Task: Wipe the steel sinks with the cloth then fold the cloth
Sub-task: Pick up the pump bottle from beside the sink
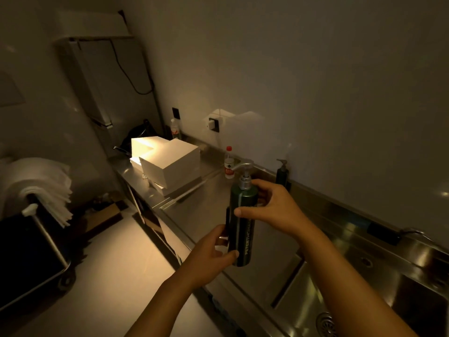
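Both hands hold a dark green pump bottle (241,224) above the steel tabletop (206,210). The left hand (213,251) has its fingers curled round the base, and the right hand (269,210) grips near the neck. The sink (352,288) lies just right.

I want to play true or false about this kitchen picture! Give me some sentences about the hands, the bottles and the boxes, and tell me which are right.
1. Both hands hold the green pump bottle. True: the left hand grips it low, the right hand higher up.
2. The green pump bottle lies inside the sink. False: it is held up in the air.
3. White boxes sit stacked on the steel counter. True.
4. The small clear bottle has a blue cap. False: its cap is red.
5. A second dark pump bottle stands by the wall. True.
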The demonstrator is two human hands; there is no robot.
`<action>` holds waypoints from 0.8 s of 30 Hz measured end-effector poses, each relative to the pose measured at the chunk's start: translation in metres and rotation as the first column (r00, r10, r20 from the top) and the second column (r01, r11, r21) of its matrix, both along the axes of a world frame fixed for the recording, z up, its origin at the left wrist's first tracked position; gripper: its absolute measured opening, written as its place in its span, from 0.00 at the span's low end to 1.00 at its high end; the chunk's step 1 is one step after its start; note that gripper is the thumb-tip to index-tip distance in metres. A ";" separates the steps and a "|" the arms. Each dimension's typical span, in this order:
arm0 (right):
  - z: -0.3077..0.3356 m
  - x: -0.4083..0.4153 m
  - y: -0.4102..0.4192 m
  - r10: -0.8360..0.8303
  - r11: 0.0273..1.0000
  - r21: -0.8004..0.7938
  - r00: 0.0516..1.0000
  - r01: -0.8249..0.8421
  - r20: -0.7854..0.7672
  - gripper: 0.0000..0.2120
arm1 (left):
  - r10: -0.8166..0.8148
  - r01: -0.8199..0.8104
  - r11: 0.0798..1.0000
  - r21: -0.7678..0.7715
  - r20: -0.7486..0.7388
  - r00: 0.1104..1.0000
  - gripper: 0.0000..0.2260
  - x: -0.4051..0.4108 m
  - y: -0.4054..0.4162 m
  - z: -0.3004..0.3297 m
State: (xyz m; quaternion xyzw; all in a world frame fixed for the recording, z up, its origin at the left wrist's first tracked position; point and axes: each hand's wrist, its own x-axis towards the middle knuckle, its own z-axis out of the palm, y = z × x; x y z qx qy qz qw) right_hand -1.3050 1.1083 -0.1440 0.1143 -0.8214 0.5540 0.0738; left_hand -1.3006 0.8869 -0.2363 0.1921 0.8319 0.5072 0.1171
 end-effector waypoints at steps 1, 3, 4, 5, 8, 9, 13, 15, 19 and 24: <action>-0.001 -0.012 0.003 0.012 1.000 -0.005 1.000 -0.012 0.009 0.28 | 0.000 0.000 1.000 -0.005 0.010 1.000 0.26 -0.012 0.001 -0.001; -0.003 -0.036 0.010 0.021 1.000 -0.017 1.000 -0.021 0.017 0.28 | -0.005 0.005 1.000 -0.012 0.017 1.000 0.26 -0.034 0.005 0.000; -0.004 -0.048 0.014 0.023 0.999 -0.027 1.000 -0.023 0.020 0.28 | -0.004 0.004 1.000 -0.014 0.017 1.000 0.26 -0.047 0.009 0.000; -0.005 -0.058 0.017 0.022 0.999 -0.037 1.000 -0.021 0.019 0.28 | 0.000 0.000 1.000 -0.011 0.011 1.000 0.26 -0.057 0.012 0.000; -0.008 -0.082 0.029 -0.008 0.998 -0.059 1.000 0.009 0.019 0.29 | -0.008 0.008 1.000 -0.001 -0.011 1.000 0.26 -0.086 0.025 -0.003; -0.009 -0.088 0.033 -0.024 0.997 -0.069 0.999 0.025 0.023 0.30 | -0.012 0.012 1.000 0.005 -0.011 1.000 0.26 -0.095 0.030 -0.004; -0.012 -0.107 0.053 -0.112 0.988 -0.104 0.993 0.115 0.032 0.28 | -0.068 0.068 0.998 0.008 -0.012 0.998 0.26 -0.125 0.054 -0.004; -0.014 -0.115 0.062 -0.165 0.980 -0.110 0.986 0.168 0.039 0.27 | -0.109 0.109 0.994 0.000 -0.009 0.994 0.25 -0.144 0.066 -0.005; -0.029 -0.126 0.080 -0.302 0.944 -0.108 0.950 0.310 0.083 0.31 | -0.209 0.209 0.978 0.014 0.044 0.977 0.26 -0.183 0.091 -0.023; -0.037 -0.138 0.094 -0.480 0.867 -0.089 0.869 0.491 0.116 0.31 | -0.365 0.357 0.930 0.088 0.107 0.925 0.28 -0.228 0.129 -0.045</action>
